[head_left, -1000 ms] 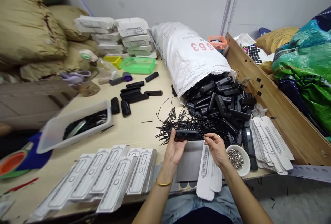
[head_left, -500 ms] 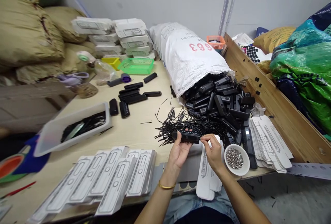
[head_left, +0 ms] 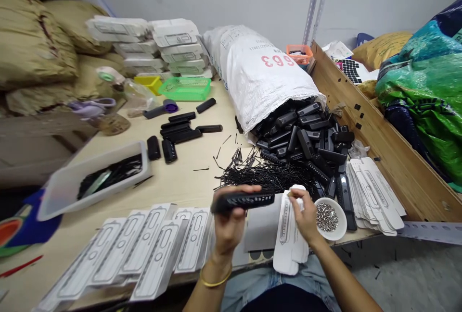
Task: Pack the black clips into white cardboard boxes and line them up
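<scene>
My left hand [head_left: 229, 232] is closed round a long black slotted plastic piece [head_left: 245, 201], lifted above the table with its row of slots facing me. My right hand [head_left: 305, 213] is over the white printed cards [head_left: 287, 242], apart from the black piece. Its thumb and finger are pinched together; anything between them is too small to make out. Just right of that hand stands a white bowl [head_left: 340, 228] of small metal parts [head_left: 327, 217]. Behind both hands lies a heap of thin black pins [head_left: 263, 175].
A white sack [head_left: 267, 71] spills similar black pieces [head_left: 306, 134] beside a wooden board [head_left: 390, 143]. More cards [head_left: 375, 192] lie at right. Packed boxes [head_left: 155, 249] spread at front left, near a white bin [head_left: 144, 172]. A green basket [head_left: 186, 95] and stacked boxes [head_left: 180, 38] stand behind.
My left hand has turned and moved left with the black piece, wrapping its fingers round it. My right hand has come away from the piece's end, moving slightly right.
</scene>
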The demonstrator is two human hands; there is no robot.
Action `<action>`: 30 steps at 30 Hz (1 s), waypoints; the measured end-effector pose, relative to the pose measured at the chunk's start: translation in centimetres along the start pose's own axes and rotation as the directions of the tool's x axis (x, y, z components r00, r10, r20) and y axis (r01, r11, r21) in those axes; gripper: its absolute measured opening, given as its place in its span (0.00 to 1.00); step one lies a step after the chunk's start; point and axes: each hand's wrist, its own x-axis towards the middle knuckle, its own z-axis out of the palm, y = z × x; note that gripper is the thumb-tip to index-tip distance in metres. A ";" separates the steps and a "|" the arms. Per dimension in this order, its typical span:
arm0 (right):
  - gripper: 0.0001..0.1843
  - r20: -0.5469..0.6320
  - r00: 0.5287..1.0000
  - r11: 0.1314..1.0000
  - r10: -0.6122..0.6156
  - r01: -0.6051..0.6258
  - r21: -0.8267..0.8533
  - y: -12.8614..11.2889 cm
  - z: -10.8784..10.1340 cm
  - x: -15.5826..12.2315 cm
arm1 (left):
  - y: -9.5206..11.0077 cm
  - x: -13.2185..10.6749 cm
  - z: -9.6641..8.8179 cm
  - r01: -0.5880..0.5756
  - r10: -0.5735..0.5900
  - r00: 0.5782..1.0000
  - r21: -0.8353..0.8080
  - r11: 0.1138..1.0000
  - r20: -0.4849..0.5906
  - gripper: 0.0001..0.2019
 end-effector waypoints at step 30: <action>0.12 0.169 0.984 0.907 0.052 -0.117 0.404 0.0 0.0 8.4 | -1.5 1.1 4.6 0.437 -0.430 0.873 0.025 0.899 0.229 0.45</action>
